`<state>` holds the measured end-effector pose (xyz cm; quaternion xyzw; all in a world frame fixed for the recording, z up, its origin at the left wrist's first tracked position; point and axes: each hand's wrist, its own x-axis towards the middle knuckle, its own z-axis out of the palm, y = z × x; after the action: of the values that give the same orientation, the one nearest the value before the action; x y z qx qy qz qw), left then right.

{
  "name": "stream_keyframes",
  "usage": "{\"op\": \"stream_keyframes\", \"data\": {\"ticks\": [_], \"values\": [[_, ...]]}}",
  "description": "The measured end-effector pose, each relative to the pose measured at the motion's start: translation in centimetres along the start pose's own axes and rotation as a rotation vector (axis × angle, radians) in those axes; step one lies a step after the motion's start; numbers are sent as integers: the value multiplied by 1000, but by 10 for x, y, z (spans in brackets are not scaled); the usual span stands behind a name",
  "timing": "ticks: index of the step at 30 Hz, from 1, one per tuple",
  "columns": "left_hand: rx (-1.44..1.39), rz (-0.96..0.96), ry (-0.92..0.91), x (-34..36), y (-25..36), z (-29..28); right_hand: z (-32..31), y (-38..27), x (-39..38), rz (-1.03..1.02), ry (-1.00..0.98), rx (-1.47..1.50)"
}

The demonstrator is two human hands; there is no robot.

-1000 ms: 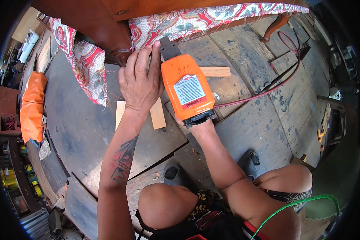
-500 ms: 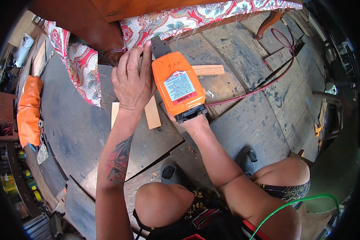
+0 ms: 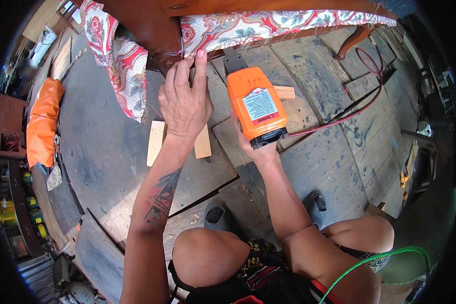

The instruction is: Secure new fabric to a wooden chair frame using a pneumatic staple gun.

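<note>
Head view. My left hand lies flat and unclenched, fingers stretched forward; the fingertips press the edge of the floral fabric against the dark wooden furniture frame. Nothing is gripped there, only pinned.

My right hand is clenched around the orange power stapler; most of the hand is hidden beneath the tool body. The stapler's grey nose sits just right of the left fingertips, pointing at the fabric edge, close to touching it. A red hose runs from the tool's rear, away to the right of the fingers, across the plank floor.

Below the left palm, two pale wood offcuts lie on the planks; a third shows just right of the stapler. A loose flap of the same fabric hangs left of the fingers. Well left of them, an orange bag. A green cord crosses my knee near the lower edge.
</note>
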<state>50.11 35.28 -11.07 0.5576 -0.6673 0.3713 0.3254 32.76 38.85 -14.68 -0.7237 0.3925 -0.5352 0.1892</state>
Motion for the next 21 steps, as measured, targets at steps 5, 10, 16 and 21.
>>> {"op": "stream_keyframes", "data": {"ticks": [5, 10, 16, 21], "values": [[32, -52, 6, -7, 0, -3, 3, -23, 14, -44, 31, 61], [48, -64, -73, -6, 2, -7, 13, -23, 19, -89, 33, -70], [101, -104, -63, -7, 8, -2, 20, -23, 17, -12, 4, -66], [41, -149, -47, -7, 9, -1, 23, -28, 17, 41, -37, -36]]}}
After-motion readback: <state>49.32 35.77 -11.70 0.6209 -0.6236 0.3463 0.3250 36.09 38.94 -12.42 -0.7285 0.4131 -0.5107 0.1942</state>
